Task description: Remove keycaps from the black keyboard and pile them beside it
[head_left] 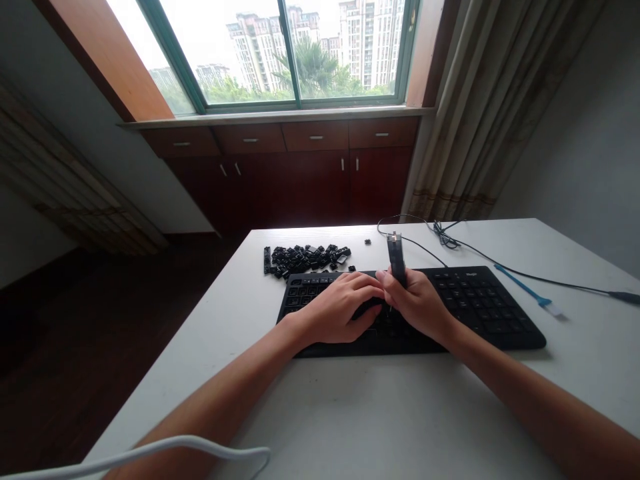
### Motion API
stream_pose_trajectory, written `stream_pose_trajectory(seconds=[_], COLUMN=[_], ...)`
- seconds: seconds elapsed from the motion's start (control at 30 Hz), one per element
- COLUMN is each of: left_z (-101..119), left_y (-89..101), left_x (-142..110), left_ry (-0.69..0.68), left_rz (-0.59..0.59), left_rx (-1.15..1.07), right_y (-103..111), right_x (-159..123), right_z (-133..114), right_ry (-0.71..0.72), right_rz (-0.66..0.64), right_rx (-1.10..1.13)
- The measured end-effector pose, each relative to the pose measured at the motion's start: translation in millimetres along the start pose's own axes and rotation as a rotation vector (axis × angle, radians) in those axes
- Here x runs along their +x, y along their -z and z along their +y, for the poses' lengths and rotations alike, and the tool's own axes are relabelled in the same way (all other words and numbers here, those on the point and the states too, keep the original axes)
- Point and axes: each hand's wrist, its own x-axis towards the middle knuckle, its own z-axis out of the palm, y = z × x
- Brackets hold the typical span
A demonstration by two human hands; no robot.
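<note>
A black keyboard point(480, 313) lies on the white table, and many of its left and middle keys are covered by my hands. My right hand point(415, 302) grips a black pen-shaped tool point(397, 260) upright, with its thin tip down among the keys. Beside it, my left hand point(340, 308) lies curled over the keyboard, its fingertips close to my right hand. Whether the left hand holds anything is hidden. Behind the keyboard sits a heap of black keycaps point(305, 260), and one loose keycap point(367, 241) lies to its right.
The white table point(400, 407) has a near corner at the left and a far edge by dark wooden cabinets point(280, 173). A blue plastic tool point(523, 287) and a black cable point(530, 272) lie right of the keyboard. A white cable point(150, 452) crosses the near left.
</note>
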Motion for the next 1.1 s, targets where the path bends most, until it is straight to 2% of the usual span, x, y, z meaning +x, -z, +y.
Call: stream_pose_trajectory(seconds=[0.2,0.4,0.63,1.1], left_z=[-2,-1,1,0], left_y=[-3.3,-2.2,0.0,-1.5], left_x=[-1,0,-1,0], left_ry=[-0.001,-0.010,0.026,0.015], left_rz=[-0.001,0.013,-0.010,-0.015], left_rx=[0.054,0.003,-0.005,0.019], right_y=[0,4,5,12], right_x=[13,16,16,17], right_z=[-6,-5,-2,0], right_ry=[-0.003,-0.086,-0.053,-0.113], right_rz=[-0.134,-0.150,-0.080,-0.157], right_rx=[-0.028,0.103,0.111,0.191])
